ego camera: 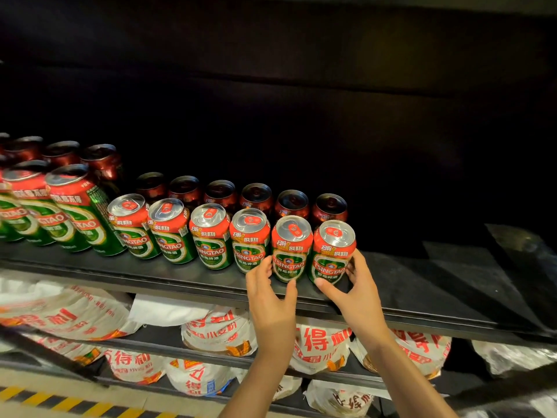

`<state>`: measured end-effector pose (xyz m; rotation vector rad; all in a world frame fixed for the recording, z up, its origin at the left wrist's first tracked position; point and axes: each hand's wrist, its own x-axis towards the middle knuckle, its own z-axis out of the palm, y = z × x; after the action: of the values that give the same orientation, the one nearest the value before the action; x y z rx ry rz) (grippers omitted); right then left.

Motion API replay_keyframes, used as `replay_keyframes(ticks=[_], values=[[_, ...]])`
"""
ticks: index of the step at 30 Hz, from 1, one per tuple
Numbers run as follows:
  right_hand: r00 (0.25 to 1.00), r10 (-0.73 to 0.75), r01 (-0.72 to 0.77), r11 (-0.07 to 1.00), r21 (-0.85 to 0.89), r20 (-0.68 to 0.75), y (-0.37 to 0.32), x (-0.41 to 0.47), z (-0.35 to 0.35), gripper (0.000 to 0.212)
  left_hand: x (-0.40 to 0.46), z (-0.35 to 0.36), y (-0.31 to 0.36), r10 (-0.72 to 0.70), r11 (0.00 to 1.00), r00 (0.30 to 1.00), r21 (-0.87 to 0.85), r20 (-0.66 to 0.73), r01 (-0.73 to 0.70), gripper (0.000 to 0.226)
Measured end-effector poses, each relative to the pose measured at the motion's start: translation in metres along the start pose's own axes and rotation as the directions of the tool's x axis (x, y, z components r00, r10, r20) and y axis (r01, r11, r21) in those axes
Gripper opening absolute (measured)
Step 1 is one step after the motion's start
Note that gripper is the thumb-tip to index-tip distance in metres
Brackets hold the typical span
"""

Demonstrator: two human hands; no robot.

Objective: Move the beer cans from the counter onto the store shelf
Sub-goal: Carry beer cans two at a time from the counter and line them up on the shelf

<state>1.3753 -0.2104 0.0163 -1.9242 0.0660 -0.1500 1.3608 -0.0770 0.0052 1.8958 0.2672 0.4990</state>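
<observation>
Nearest us, our left hand (pixel 272 292) cups the fifth beer can (pixel 290 248) in the front row with fingers curled around it, while our right hand (pixel 354 285) grips the end can (pixel 331 251) between thumb and fingers, both cans standing at the dark shelf's (pixel 422 285) front edge. A nudge forward as we let go could tip a can off the lip, or knock its neighbours. Behind stands a shadowed second row (pixel 256 196), with taller cans (pixel 72 209) at left, white sacks (pixel 319 345) below and a black back wall.
</observation>
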Motion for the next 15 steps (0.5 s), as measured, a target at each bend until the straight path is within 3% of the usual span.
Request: replay_keyframes(ticks=[3, 6, 8, 11, 15], values=[[0.999, -0.007, 0.009, 0.998, 0.067, -0.032, -0.014, -0.008, -0.007, 0.091, 0.003, -0.023, 0.007, -0.095, 0.995, 0.988, 0.042, 0.121, 0.09, 0.055], [0.982, -0.103, 0.111, 0.993, 0.04, -0.158, -0.038, -0.015, -0.022, 0.072, 0.005, -0.057, 0.013, -0.109, 0.988, 0.98, 0.13, 0.166, 0.088, 0.046], [0.962, -0.234, 0.233, 0.972, -0.023, -0.144, -0.058, -0.018, -0.029, 0.057, 0.002, -0.083, 0.02, -0.089, 0.983, 0.986, 0.174, 0.139, 0.064, 0.039], [0.906, -0.421, 0.424, 0.902, -0.086, 0.045, -0.085, -0.024, -0.024, 0.042, -0.012, -0.118, 0.03, -0.088, 0.981, 0.996, 0.176, 0.028, 0.081, 0.035], [0.77, -0.521, 0.557, 0.831, 0.012, 0.369, -0.101, -0.044, 0.01, 0.035, -0.055, -0.163, 0.037, -0.157, 0.973, 0.964, 0.133, -0.213, 0.188, 0.034]])
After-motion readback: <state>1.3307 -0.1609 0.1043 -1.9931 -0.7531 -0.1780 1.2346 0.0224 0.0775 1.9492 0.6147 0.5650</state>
